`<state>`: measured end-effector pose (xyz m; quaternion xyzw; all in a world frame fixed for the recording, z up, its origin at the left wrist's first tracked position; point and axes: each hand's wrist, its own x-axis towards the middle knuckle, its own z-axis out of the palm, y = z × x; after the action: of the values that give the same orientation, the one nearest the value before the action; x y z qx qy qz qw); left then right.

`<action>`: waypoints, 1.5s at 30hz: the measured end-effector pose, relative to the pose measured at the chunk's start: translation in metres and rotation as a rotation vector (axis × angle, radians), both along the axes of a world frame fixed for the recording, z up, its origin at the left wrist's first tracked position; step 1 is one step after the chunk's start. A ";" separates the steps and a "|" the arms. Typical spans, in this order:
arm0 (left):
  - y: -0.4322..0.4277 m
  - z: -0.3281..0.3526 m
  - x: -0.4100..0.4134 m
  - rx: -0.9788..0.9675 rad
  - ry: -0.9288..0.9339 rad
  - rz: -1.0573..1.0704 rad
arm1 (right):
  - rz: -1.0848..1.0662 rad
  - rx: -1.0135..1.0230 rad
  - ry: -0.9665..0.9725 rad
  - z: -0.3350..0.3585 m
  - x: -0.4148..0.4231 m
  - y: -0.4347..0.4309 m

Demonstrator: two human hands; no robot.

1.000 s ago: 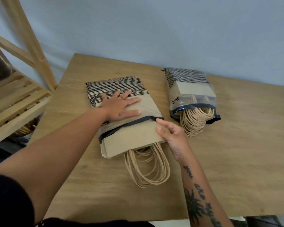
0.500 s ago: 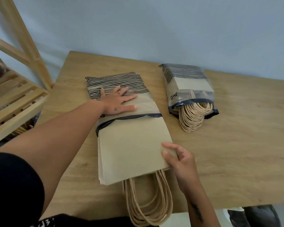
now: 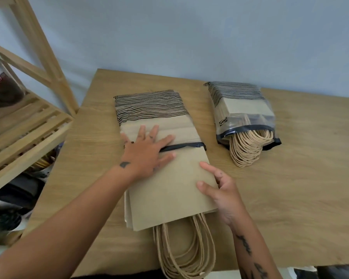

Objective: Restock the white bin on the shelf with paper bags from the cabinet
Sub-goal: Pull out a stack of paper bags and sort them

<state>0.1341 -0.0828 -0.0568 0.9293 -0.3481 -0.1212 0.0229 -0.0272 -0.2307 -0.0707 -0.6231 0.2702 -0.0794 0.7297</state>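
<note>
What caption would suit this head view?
Left hand presses the striped pack while the right hand grips paper bags half out of it; a second pack lies on the table.

L hand (image 3: 147, 153) flat, R hand (image 3: 223, 191) pinching
</note>
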 end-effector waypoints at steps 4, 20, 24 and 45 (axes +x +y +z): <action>-0.003 -0.006 0.031 -0.035 0.040 0.008 | 0.011 0.077 0.022 0.001 0.026 0.001; -0.007 0.000 0.070 -0.035 0.166 -0.042 | 0.015 0.120 0.055 -0.001 -0.005 0.012; 0.006 -0.002 0.038 -0.243 0.037 0.051 | -0.002 0.092 -0.010 0.008 -0.016 0.019; 0.097 0.025 -0.070 -0.947 0.435 0.585 | 0.020 0.081 -0.130 0.017 -0.035 0.053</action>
<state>0.0638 0.0140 -0.0321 0.8291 -0.0812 -0.1290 0.5380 -0.0624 -0.1780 -0.0537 -0.5892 0.2190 -0.1017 0.7711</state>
